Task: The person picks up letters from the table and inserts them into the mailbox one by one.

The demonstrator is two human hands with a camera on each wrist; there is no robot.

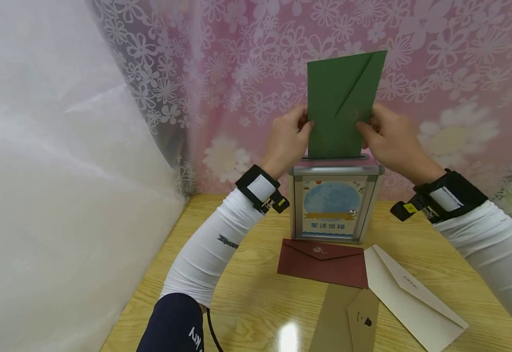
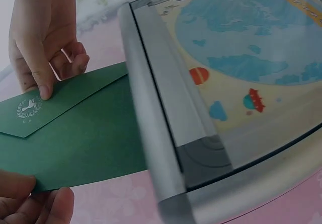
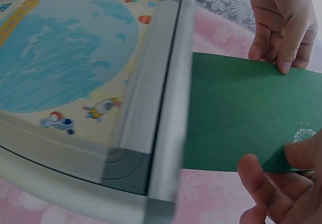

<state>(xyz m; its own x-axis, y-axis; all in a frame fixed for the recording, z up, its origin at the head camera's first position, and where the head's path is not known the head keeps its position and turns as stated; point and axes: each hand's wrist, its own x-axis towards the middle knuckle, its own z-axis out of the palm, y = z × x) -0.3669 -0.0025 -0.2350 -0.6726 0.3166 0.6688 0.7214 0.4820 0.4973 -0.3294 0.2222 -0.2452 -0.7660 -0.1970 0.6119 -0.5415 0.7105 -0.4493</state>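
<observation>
A green envelope stands upright over the slot in the top of a mailbox, its lower edge right at the opening. My left hand pinches its left edge between thumb and fingers. On the opposite edge, my right hand grips it the same way, thumb on the near face. Both wrist views show the envelope's end meeting the box's metal rim. A pale printed emblem marks its flap.
In front of the mailbox lie a dark red envelope, a cream envelope and a tan envelope on the wooden table. A pink floral curtain hangs behind; white sheeting covers the left side.
</observation>
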